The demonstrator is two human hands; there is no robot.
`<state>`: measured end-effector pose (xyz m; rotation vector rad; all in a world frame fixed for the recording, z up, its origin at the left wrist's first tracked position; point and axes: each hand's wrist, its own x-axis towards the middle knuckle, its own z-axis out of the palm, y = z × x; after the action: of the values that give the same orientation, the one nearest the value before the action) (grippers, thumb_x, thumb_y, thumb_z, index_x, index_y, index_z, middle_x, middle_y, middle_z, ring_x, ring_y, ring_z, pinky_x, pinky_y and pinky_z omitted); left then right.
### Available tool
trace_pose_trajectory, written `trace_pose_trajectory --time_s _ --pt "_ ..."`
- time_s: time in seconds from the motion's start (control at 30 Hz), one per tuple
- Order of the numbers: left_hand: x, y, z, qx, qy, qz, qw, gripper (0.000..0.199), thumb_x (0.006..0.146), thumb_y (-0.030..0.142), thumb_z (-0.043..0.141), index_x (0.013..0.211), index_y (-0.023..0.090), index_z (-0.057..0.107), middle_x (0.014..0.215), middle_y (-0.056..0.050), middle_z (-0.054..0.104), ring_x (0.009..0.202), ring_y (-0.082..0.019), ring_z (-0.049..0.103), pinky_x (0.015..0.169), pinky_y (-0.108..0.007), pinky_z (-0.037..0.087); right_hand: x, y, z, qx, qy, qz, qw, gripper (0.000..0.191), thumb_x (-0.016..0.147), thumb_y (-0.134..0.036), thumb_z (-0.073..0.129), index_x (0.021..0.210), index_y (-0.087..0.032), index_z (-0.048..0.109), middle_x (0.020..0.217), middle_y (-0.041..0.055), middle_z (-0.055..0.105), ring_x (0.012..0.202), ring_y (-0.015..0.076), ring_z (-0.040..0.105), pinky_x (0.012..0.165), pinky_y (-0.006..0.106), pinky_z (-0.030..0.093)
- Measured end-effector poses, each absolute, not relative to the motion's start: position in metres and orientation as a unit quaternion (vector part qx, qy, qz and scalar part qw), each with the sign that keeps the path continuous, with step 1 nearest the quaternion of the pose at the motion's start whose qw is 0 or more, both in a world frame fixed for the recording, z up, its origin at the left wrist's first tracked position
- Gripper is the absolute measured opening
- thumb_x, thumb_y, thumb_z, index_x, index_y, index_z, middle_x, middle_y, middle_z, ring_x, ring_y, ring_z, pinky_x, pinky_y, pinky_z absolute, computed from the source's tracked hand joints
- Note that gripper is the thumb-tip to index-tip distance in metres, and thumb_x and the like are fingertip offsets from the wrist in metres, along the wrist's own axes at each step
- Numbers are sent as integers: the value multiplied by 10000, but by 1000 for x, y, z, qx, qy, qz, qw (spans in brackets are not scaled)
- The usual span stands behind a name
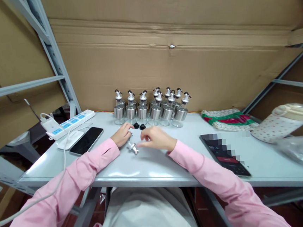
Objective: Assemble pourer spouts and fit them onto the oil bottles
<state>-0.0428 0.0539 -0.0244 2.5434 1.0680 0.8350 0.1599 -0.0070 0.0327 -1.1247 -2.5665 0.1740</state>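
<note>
Bottles (155, 112) of clear glass and shiny metal, plastic-looking spout (132, 148), glossy tabletop (151, 168), matt creased cardboard (126, 68)

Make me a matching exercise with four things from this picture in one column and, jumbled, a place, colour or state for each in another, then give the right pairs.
Column one:
1. Bottles
2. Loose spout
3. Power strip
4. Cup

Column two:
A. White and blue
B. Between the left hand and the right hand
C. Spotted
D. Grouped before the cardboard

Right pairs: 1-D, 2-B, 3-A, 4-C.
</note>
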Motion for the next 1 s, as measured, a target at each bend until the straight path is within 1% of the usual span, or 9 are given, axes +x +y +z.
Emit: trace_pose_trajectory --time_s 0.1,0.2,0.33,0.43,0.53,0.6,0.7,0.87,1.0 --pt "-40 54 -29 874 356 298 145 244 836 173 328 1051 135 437 1052 -100 459 995 -193 480 943 -382 407 142 -21 26 -405 -906 63 102 386 705 -540 622 690 -155 646 663 39 640 600 129 527 597 249 315" --pt "-38 53 -32 880 336 297 157 216 851 187 342 1047 138 420 1045 -100 455 984 -188 483 934 -378 411 136 -24 19 -400 -909 74 91 225 725 -387 641 717 -162 649 708 31 652 615 121 521 588 241 297" --pt "-36 53 -35 880 336 295 162 211 858 194 356 1057 154 413 1056 -95 460 1017 -189 480 939 -378 409 145 -17 17 -404 -902 105 106 98 715 -252 626 726 -159 653 679 21 638 609 114 518 594 228 316" --pt "-35 49 -33 882 332 301 147 282 855 192 354 1131 152 392 1131 -111 455 1100 -204 454 972 -396 380 161 -6 23 -413 -887 153 136 118 704 -228 621 782 -150 663 696 28 639 609 114 532 598 221 352" --pt "-33 40 -25 892 304 320 99 368 836 192 384 1200 143 373 1233 -135 441 1205 -236 393 1019 -431 310 181 5 33 -405 -876 189 182 168 697 -213 621 845 -138 654 707 32 641 630 120 559 615 225 390" --pt "-31 32 -17 901 273 331 66 409 833 252 447 1222 149 378 1250 -136 467 1211 -249 401 1016 -432 291 193 11 38 -401 -866 219 204 187 702 -217 613 869 -141 647 716 31 652 653 124 578 632 232 409" --pt "-24 20 -10 913 238 330 34 454 835 383 516 1226 176 416 1204 -122 541 1142 -249 473 967 -410 312 205 14 43 -387 -850 286 214 229 710 -277 611 885 -135 647 736 39 666 651 123 582 627 242 431" --pt "-12 8 -13 934 188 304 2 369 887 435 445 1155 193 518 1083 -91 624 1039 -207 544 910 -362 331 209 12 46 -365 -825 367 226 352 683 -385 644 908 -115 653 771 57 671 665 125 583 640 264 460" --pt "-9 7 -16 938 164 306 -12 402 877 475 435 1123 179 551 1027 -88 644 991 -191 561 882 -333 352 207 9 46 -370 -803 404 233 369 646 -407 681 871 -117 651 776 60 672 699 138 603 675 286 473"
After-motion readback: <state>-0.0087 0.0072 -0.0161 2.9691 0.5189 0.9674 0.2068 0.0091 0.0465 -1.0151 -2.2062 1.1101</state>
